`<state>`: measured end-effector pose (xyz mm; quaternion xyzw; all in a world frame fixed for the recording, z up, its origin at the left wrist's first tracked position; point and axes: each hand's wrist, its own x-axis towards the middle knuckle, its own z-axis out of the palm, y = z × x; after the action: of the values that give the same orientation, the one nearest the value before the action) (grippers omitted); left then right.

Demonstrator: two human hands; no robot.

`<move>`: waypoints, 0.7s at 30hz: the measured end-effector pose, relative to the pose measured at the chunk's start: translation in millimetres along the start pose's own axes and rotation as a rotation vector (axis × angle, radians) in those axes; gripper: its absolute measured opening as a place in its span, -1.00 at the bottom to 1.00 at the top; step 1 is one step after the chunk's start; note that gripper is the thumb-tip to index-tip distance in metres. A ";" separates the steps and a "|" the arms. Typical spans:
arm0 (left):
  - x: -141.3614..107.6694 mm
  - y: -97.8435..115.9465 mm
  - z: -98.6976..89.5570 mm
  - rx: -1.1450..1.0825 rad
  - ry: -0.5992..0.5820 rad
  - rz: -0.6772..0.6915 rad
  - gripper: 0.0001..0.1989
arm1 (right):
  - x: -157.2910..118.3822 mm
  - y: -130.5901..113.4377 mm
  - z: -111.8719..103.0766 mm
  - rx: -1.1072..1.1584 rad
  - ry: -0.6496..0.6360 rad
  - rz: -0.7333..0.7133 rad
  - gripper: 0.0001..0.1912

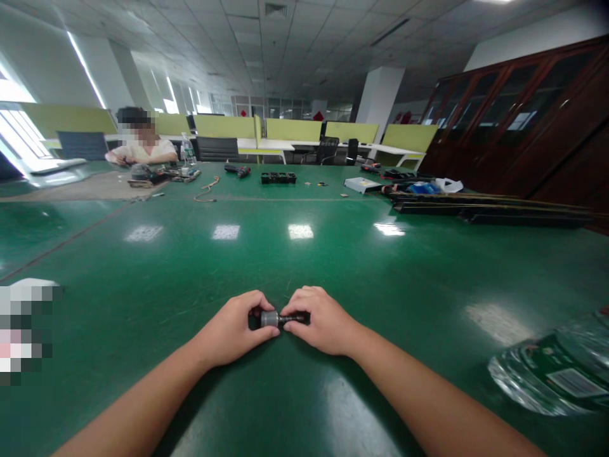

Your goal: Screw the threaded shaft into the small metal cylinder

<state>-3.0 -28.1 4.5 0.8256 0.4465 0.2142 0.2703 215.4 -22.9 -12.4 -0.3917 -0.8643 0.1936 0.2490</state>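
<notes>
the thumb and forefinger of my left hand (233, 327) pinch the grey end (269, 318) of a small cylindrical part (280, 319), and those of my right hand (326, 320) pinch its slim dark shaft (299, 317), so the tips face each other, close but apart. my other fingers are partly hidden, and i can't tell whether they touch it too. the part lies level between my hands, just in front of me; i can't tell whether it rests on the green table (266, 254).

to handle it well, i'd judge it best to keep both ends in one straight line, pinch the grey end firmly, stay lighter on the shaft, and keep my wrists low and steady so nothing skews or slips.

the surface right around my hands gives them room. a large water bottle (547, 374) lies near my right forearm, so i'd mind that elbow. well beyond stand a black tray (278, 178) and a white box (362, 185).
</notes>
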 end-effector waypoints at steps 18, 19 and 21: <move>0.1 -0.2 -0.2 -0.004 -0.006 -0.010 -0.79 | -0.8 2.2 -2.4 -0.006 -0.015 -0.006 -0.85; 0.2 -0.3 -0.1 -0.003 -0.004 -0.010 -0.79 | -0.9 2.3 -2.8 -0.009 -0.014 -0.005 -0.85; 0.1 -0.4 -0.1 0.002 0.000 -0.008 -0.80 | -1.4 2.2 -3.4 -0.014 -0.009 -0.006 -0.86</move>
<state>-3.3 -27.8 4.4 0.8241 0.4501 0.2125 0.2705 219.4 -22.1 -11.2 -0.3901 -0.8679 0.1886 0.2428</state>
